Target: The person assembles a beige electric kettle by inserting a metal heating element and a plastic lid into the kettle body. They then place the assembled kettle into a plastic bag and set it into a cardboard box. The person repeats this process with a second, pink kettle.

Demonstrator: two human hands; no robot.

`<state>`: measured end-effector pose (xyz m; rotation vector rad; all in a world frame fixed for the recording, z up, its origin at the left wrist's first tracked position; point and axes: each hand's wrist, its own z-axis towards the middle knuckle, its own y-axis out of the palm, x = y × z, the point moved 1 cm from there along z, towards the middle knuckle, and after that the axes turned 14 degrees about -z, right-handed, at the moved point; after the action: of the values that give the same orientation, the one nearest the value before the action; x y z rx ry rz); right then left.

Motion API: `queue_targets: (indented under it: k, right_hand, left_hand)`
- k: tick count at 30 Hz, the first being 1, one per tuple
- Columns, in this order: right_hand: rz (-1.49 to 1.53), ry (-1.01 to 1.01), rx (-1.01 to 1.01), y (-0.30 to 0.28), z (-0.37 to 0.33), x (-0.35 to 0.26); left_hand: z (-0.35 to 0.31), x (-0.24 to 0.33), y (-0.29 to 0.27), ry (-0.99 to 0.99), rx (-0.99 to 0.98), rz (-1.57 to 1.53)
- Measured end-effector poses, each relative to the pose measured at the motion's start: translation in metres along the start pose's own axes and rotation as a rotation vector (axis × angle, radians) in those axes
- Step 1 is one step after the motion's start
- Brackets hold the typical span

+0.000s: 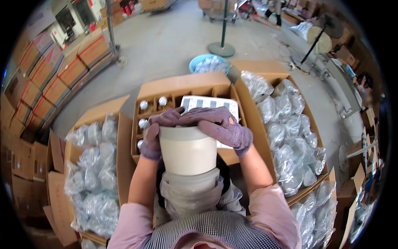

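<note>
A smooth off-white cylindrical pot (188, 153) is in front of my body, gripped from both sides near its upper rim. My left hand (157, 130), in a purple-grey knit glove, closes on its left side. My right hand (222, 128), gloved alike, lies over the far rim with the thumb on the near side. A similar pale pot (190, 195), partly wrapped in clear plastic, sits just below it. Beyond my hands stands an open divided carton (184, 85). Silver-capped bottles (162, 101) fill some compartments, and a white sheet with grey blocks (207, 102) lies over others.
Open cartons of plastic-wrapped clear items (97, 162) flank me, on the left and on the right (290, 137). A blue basin (192, 64) and a green pole base (222, 49) stand farther off. Stacked boxes (70, 70) line the left, and a fan (327, 27) is far right.
</note>
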<state>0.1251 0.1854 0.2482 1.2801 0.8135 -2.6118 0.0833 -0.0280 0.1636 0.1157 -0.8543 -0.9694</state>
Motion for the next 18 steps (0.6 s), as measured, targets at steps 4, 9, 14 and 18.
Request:
queue_targets:
  k: [4, 9, 14, 18]
  right_hand:
    - [-0.054, 0.132, 0.044, -0.004, -0.019, 0.023]
    - [-0.258, 0.452, -0.014, 0.014, -0.001, -0.019]
    - [-0.578, -0.496, 0.020, -0.014, 0.001, -0.054]
    - [-0.261, -0.224, -0.579, -0.042, 0.027, -0.093]
  left_hand:
    - [0.023, 0.050, 0.077, -0.105, 0.221, 0.578]
    - [0.015, 0.058, 0.032, -0.105, -0.175, 0.528]
    - [-0.001, 0.054, 0.056, -0.184, 0.353, -0.107]
    - [-0.022, 0.021, 0.083, -0.483, 0.149, 0.155]
